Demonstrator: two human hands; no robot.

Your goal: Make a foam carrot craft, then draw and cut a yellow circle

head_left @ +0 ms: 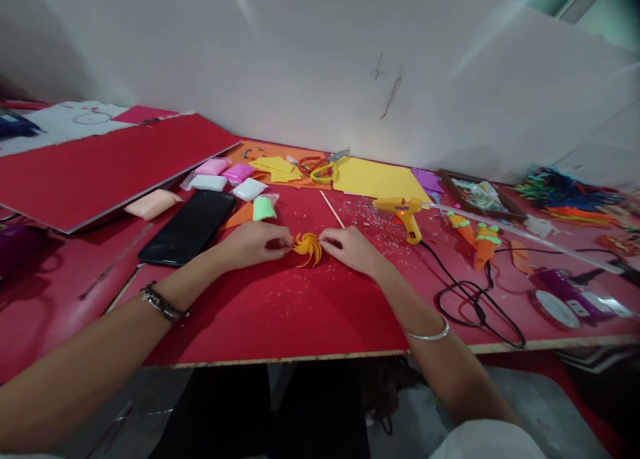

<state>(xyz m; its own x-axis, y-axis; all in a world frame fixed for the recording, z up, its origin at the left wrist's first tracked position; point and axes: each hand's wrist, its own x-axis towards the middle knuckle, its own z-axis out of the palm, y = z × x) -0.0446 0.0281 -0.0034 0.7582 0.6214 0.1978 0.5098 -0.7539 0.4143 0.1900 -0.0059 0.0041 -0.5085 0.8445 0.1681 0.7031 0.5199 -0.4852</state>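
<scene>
Between my two hands is a yellow-orange paper flower (307, 248) with curved, swirling petals, just above the red tabletop. My left hand (260, 244) pinches its left edge between thumb and fingertips. From the other side, my right hand (350, 249) pinches the flower's right edge, with the fingers curled. Beyond the left hand lie a green clay packet (265, 208) and an orange paper piece (240, 216). A thin white stick (332, 209) rests beyond the right hand.
A black phone (187, 227) and several clay packets (153, 204) lie at left, beside a raised red board (110, 166). Scissors (327, 166) rest on coloured paper at the back. Rightward are a yellow glue gun (407, 216), its looped cable, carrot-shaped pieces (485, 246) and a purple power strip (575, 296).
</scene>
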